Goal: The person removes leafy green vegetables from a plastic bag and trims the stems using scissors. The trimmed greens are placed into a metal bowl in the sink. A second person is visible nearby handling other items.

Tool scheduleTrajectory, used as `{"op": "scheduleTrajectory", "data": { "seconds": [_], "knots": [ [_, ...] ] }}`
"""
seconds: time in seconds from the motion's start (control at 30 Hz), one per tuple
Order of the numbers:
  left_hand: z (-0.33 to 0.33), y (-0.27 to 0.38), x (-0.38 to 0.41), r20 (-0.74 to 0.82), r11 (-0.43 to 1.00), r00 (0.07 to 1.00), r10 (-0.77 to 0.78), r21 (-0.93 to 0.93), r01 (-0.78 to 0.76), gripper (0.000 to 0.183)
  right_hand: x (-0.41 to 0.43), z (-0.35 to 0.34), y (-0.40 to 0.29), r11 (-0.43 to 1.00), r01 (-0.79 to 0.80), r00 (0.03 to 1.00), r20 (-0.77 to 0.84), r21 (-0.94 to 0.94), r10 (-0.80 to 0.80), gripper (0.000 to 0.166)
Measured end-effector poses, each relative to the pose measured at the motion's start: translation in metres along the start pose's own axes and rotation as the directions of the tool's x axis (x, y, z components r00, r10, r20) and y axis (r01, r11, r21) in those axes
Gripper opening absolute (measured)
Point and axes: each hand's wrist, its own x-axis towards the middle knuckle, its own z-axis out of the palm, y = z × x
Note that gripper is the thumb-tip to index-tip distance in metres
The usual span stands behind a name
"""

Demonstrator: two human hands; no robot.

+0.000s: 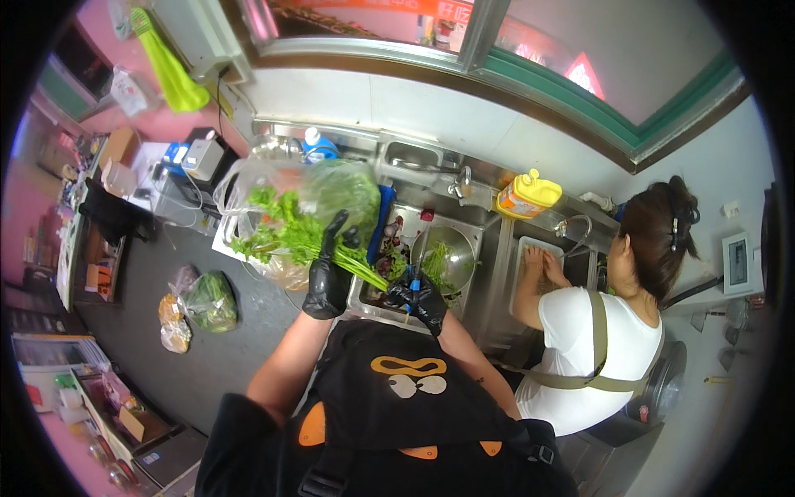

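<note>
Black gloves cover both my hands. My left hand (pixel 330 273) holds a bunch of leafy green celery-like stalks (pixel 298 230), leaves pointing up and left, cut ends towards the right. At those stem ends, my right hand (pixel 419 298) grips a knife with a blue handle (pixel 415 287), its narrow blade pointing up over the sink. A round metal bowl (pixel 463 255) with green stems inside stands in the sink (pixel 475 233) just beyond my right hand. Leaf scraps and purplish onion-like pieces (pixel 392 228) lie to the left of the bowl.
Plastic bags of vegetables (pixel 341 180) crowd the counter at left. More bagged produce (pixel 212 301) lies on the floor. Behind the sink are a faucet (pixel 461 183) and a yellow bottle (pixel 528 196). A co-worker (pixel 596 348) at right has both hands in a white tray (pixel 520 273).
</note>
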Motion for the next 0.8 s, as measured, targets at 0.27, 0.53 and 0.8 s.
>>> {"op": "scheduleTrajectory", "data": {
  "seconds": [0.27, 0.53, 0.8],
  "knots": [
    [-0.066, -0.007, -0.035, 0.341, 0.402, 0.815, -0.469, 0.904, -0.147, 0.044, -0.028, -0.003, -0.049, 0.99, 0.0, 0.971, -0.236, 0.143, 0.034, 0.009],
    [0.043, -0.008, -0.047, 0.734, -0.269, 0.677, -0.058, 0.641, -0.718, 0.041, -0.049, 0.012, -0.062, 0.954, -0.12, 0.9, -0.375, 0.276, 0.222, 0.026],
    [-0.072, -0.053, -0.002, 0.178, -0.345, 0.879, -0.443, 0.871, -0.35, 0.032, -0.039, -0.06, -0.009, 0.835, -0.163, 0.962, -0.273, -0.525, 0.016, 0.034]
  ]
}}
